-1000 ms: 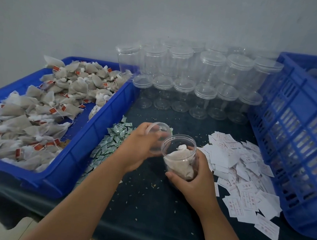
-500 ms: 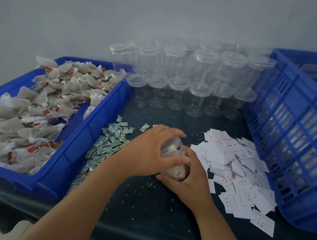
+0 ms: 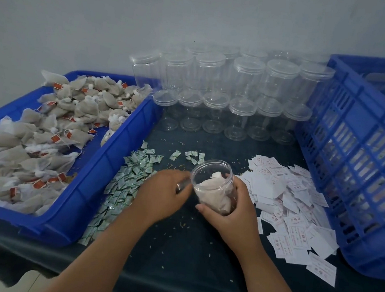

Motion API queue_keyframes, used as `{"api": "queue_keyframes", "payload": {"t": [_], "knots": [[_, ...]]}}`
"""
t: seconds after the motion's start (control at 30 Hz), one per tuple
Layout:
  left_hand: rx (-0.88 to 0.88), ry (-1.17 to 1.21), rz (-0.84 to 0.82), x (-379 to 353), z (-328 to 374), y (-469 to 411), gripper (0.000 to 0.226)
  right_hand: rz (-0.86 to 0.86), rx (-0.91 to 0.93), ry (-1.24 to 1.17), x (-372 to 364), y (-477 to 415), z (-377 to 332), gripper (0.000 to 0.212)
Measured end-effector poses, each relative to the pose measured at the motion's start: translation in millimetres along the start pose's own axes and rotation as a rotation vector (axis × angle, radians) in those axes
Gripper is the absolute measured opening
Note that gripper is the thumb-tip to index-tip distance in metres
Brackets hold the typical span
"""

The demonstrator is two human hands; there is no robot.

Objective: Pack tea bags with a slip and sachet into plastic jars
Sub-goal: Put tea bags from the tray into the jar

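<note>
Gripping: right hand (image 3: 232,208), fingers (image 3: 241,190) wrapped round the jar (image 3: 212,178) from its right, thumb across the near wall.

Jar: lidless, mid-desk, in the gap between sachets (image 3: 131,180) on its left and slips (image 3: 287,202) on its right. Long axis near upright, mouth up and tipped slightly toward the viewer. Base hidden by the hand; whether it touches the desk (image 3: 188,251) cannot be told. Tea bags (image 3: 215,195) inside, one white corner up near the mouth.

Left hand (image 3: 165,195): just left of the jar, fingers curled over a clear lid (image 3: 183,186), only partly seen.

Edges: tray (image 3: 114,162) wall along the left, heaped with more tea bags. Crate (image 3: 361,162) wall along the right, tall, slips piled up to its foot. Empty jars (image 3: 238,103), lidded, stacked in two tiers across the back against the wall (image 3: 199,17).

Open room: bare dark strip of desk from the hands to the near edge, scattered with fine crumbs; a narrower bare band between the jar and the back row, a few stray sachets lying in it.
</note>
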State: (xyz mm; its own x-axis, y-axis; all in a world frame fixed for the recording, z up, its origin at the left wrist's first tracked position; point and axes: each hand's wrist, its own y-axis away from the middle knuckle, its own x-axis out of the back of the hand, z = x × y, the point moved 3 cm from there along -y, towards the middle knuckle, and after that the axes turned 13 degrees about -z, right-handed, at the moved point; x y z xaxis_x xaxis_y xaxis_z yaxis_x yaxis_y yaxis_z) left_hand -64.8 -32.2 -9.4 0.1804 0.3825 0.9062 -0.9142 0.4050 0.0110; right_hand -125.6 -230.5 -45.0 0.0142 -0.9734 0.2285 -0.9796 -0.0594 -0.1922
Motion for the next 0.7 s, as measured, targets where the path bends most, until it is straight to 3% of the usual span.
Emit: {"api": "queue_keyframes", "payload": {"t": [0.1,0.13,0.23,0.3,0.33,0.4,0.43,0.57,0.7], "knots": [[-0.065,-0.217,-0.222,-9.7,5.9,-9.7,0.064,0.039,0.021,-0.041,1.1,2.3,-2.2,0.090],[-0.053,-0.181,-0.278,-9.0,6.0,-13.6,0.068,0.065,0.028,-0.061,2.5,2.8,-4.2,0.088],[0.071,0.233,-0.351,4.7,0.0,-33.8,0.041,0.121,0.044,-0.076,6.9,2.3,-9.6,0.081],[0.133,0.343,-0.311,14.7,-4.3,-51.1,0.021,0.124,0.038,-0.084,7.1,1.0,-9.9,0.080],[0.163,0.341,-0.305,18.3,-5.7,-60.2,0.029,0.123,0.035,-0.087,6.8,0.7,-9.8,0.081],[0.245,0.279,-0.310,26.1,-4.4,-78.4,0.066,0.114,0.031,-0.080,6.5,0.6,-9.2,0.082],[0.298,0.237,-0.324,30.4,-1.0,-87.4,0.071,0.109,0.030,-0.073,6.6,0.7,-8.8,0.082],[0.400,0.053,-0.392,33.6,9.4,-120.5,0.028,0.118,0.010,-0.066,8.1,0.7,-7.5,0.080],[0.452,-0.117,-0.451,18.4,4.6,-137.7,0.020,0.131,-0.014,-0.080,9.8,-1.1,-4.8,0.080]]}}
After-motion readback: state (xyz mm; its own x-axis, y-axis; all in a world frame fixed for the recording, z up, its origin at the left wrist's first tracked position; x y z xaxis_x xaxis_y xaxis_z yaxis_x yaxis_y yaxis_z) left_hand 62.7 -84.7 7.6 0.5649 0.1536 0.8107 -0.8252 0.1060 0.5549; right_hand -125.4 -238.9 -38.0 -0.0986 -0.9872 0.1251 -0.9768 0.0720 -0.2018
